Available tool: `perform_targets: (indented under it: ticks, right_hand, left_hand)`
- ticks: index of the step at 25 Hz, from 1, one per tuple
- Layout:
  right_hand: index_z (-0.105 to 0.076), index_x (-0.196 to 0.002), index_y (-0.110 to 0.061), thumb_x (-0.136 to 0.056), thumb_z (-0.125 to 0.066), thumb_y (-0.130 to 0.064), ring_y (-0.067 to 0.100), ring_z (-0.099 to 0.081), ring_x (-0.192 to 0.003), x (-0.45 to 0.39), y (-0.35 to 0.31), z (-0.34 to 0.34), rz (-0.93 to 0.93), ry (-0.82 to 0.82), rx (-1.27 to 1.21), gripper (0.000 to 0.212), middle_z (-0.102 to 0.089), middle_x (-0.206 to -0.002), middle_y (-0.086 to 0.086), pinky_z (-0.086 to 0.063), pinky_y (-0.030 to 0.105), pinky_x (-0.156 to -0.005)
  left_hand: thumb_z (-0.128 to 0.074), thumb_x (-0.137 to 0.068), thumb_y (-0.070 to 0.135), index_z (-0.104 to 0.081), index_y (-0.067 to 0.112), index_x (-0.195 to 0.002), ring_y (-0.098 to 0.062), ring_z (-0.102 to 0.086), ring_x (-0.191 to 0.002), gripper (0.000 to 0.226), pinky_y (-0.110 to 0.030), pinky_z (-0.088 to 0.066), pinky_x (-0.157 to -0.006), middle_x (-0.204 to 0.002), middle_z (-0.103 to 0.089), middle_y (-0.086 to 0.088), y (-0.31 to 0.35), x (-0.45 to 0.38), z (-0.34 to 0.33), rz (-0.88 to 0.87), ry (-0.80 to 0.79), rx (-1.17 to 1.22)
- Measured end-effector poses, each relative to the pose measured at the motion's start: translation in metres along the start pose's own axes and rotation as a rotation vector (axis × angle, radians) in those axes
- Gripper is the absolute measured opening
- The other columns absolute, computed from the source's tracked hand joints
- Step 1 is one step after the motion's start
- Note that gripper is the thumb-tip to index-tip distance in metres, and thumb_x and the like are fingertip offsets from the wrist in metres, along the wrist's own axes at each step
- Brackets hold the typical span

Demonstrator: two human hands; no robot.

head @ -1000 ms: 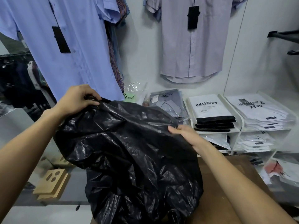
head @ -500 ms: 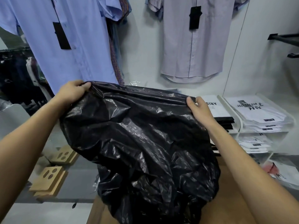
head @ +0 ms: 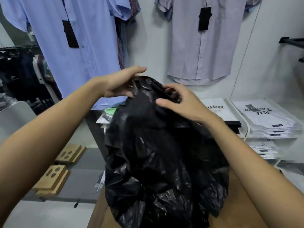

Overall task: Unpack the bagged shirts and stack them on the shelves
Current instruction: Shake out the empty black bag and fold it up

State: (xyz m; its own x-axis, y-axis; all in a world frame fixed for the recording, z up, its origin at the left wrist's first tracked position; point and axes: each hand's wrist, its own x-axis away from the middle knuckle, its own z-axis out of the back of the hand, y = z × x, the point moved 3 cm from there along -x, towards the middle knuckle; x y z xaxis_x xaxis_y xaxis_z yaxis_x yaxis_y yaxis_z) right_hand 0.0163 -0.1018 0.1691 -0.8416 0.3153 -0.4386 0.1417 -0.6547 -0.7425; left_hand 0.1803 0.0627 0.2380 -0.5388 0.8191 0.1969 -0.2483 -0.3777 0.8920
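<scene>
A large crumpled black plastic bag [head: 161, 153] stands in front of me on a brown surface [head: 245, 201]; what it holds is hidden. My left hand [head: 120, 84] grips the bag's gathered top from the left, with its upper fingers stretched over it. From the right, my right hand [head: 179, 104] pinches the same top with curled fingers and thumb. The two hands are close together. On the white shelves [head: 246, 129] at the right lie stacks of bagged white shirts [head: 266, 119] and a pack printed ARISTINO [head: 217, 107] on dark packs.
A blue shirt [head: 74, 51] and a pale lilac shirt [head: 200, 50] hang on the wall behind the bag. More packed shirts [head: 263, 150] fill a lower shelf. Cardboard pieces [head: 54, 178] lie on a grey ledge at the left. Dark clothes hang on a rail [head: 21, 71] far left.
My hands held the bag's mouth stretched wide apart; now they have come together at the middle, bunching the top of the bag.
</scene>
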Motion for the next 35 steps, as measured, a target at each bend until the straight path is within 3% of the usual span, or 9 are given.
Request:
perform_targets:
  ticks: [5,10,13,19,22,25,29,31,35]
  right_hand:
    - [-0.072,-0.083,-0.027,-0.083,-0.086,-0.019,0.005,-0.056,-0.066,0.004,-0.003,0.000,0.095,0.141,-0.239,0.017,-0.069,-0.073,-0.008,-0.048,0.021,-0.068]
    - [-0.074,-0.078,-0.018,-0.081,-0.087,-0.014,0.004,-0.055,-0.063,0.030,0.007,0.009,0.091,-0.080,-0.247,0.013,-0.070,-0.066,-0.010,-0.044,0.017,-0.065]
    - [-0.075,-0.075,-0.020,-0.079,-0.089,-0.019,0.004,-0.051,-0.061,0.041,0.001,-0.002,0.092,-0.211,-0.208,0.015,-0.067,-0.063,-0.006,-0.041,0.016,-0.062]
    - [-0.081,-0.084,-0.022,-0.084,-0.084,-0.027,0.014,-0.053,-0.056,0.052,-0.024,-0.007,0.060,-0.411,-0.223,0.006,-0.067,-0.063,-0.003,-0.041,0.021,-0.051]
    - [-0.078,-0.082,-0.020,-0.095,-0.070,-0.035,0.012,-0.044,-0.036,0.026,-0.033,0.021,-0.061,0.007,-0.495,0.021,-0.060,-0.052,0.000,-0.034,0.019,-0.037]
    - [-0.080,-0.088,-0.028,-0.092,-0.074,-0.041,0.008,-0.062,-0.063,-0.018,-0.035,0.040,-0.003,0.242,-0.105,0.015,-0.073,-0.072,-0.009,-0.052,0.030,-0.066]
    - [-0.070,-0.124,-0.043,-0.067,-0.091,-0.053,0.003,-0.063,-0.093,-0.049,-0.047,0.035,-0.023,-0.290,0.206,0.061,-0.067,-0.113,-0.011,-0.049,0.024,-0.085]
    - [-0.060,-0.136,-0.040,-0.066,-0.089,-0.049,0.003,-0.063,-0.082,-0.052,-0.059,0.025,-0.038,-0.502,0.130,0.075,-0.065,-0.114,-0.008,-0.050,0.022,-0.078]
    - [-0.059,-0.128,-0.038,-0.103,-0.055,-0.043,0.012,-0.066,-0.075,-0.061,-0.073,0.014,-0.112,-0.523,-0.187,0.026,-0.064,-0.098,0.001,-0.040,0.015,-0.054]
  left_hand:
    - [-0.066,-0.087,-0.006,-0.064,0.019,-0.102,-0.009,-0.059,-0.082,0.029,-0.019,-0.046,-0.078,-0.086,-0.066,0.008,0.003,0.003,-0.027,-0.216,-0.239,-0.377]
    - [-0.082,-0.081,0.043,-0.066,0.030,-0.078,-0.016,-0.063,-0.083,0.021,-0.036,-0.051,-0.074,-0.080,-0.067,0.010,-0.011,-0.011,-0.012,-0.303,0.293,-1.010]
    - [-0.076,-0.078,0.034,-0.063,0.035,-0.081,-0.021,-0.053,-0.091,0.013,-0.037,-0.043,-0.079,-0.090,-0.056,0.011,-0.001,-0.013,-0.011,-0.435,0.587,-1.069]
    - [-0.079,-0.070,-0.005,-0.056,0.022,-0.100,-0.024,-0.063,-0.080,0.046,-0.032,-0.051,-0.078,-0.083,-0.075,0.007,-0.006,-0.008,-0.015,-0.528,0.331,-0.609]
    - [-0.093,-0.069,0.005,-0.058,0.021,-0.113,-0.010,-0.062,-0.075,0.058,-0.025,-0.053,-0.080,-0.100,-0.069,0.006,-0.005,0.005,-0.013,-0.551,0.326,-0.430]
    - [-0.097,-0.064,0.017,-0.059,0.029,-0.107,-0.023,-0.062,-0.073,0.059,-0.049,-0.058,-0.082,-0.102,-0.064,0.003,-0.005,0.013,-0.008,-0.496,0.302,-0.285]
    - [-0.094,-0.058,0.020,-0.058,0.029,-0.100,-0.025,-0.062,-0.079,0.055,-0.055,-0.055,-0.090,-0.089,-0.064,0.018,-0.001,0.019,-0.006,-0.533,0.404,-0.249]
    - [-0.091,-0.065,0.007,-0.057,0.021,-0.098,-0.024,-0.071,-0.084,0.050,-0.048,-0.056,-0.089,-0.083,-0.065,0.018,0.005,0.023,-0.004,-0.585,0.475,-0.188]
    - [-0.089,-0.070,0.004,-0.057,0.011,-0.092,-0.010,-0.063,-0.067,0.040,-0.038,-0.053,-0.073,-0.075,-0.064,0.008,0.024,0.031,-0.003,-0.685,0.586,-0.203]
